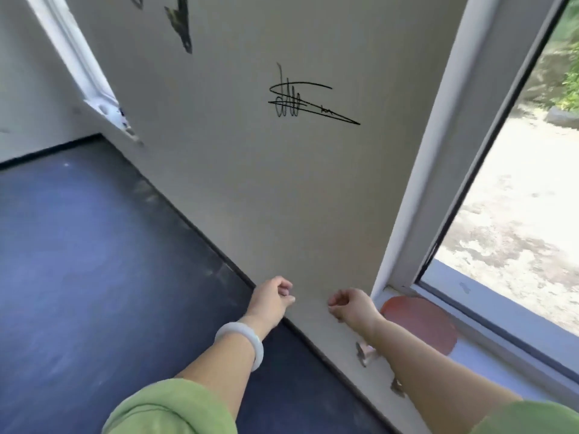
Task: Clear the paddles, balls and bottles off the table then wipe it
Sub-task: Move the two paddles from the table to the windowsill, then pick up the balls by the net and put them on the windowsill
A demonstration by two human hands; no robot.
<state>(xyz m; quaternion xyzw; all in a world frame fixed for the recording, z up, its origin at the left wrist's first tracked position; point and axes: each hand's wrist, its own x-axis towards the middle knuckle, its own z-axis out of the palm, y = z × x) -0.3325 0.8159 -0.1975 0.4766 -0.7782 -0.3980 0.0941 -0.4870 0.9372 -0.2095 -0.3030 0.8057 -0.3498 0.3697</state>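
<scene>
Big pale grey wall (pixel 282 183) takes up most of what's in front of the person, with a black marker scribble (pixel 300 101) on it. The dark blue floor (pixel 94 245) is off to the left and a large grey-framed window (pixel 507 198) to the right. Along the bottom of the window runs a white sill (pixel 488 364), and the round red-faced paddle (pixel 419 324) lies flat on it, partly tucked behind the right forearm. Both arms in rolled-up green sleeves (pixel 175 408) reach toward the wall. The right hand (pixel 347 305) is just left of the paddle, not touching it, fingers (pixel 335 302) curled in on nothing. The left hand (pixel 275 296) is the same, fingers curled, well apart from the paddle. There's a white stone bangle (pixel 241 339) on the left wrist.
</scene>
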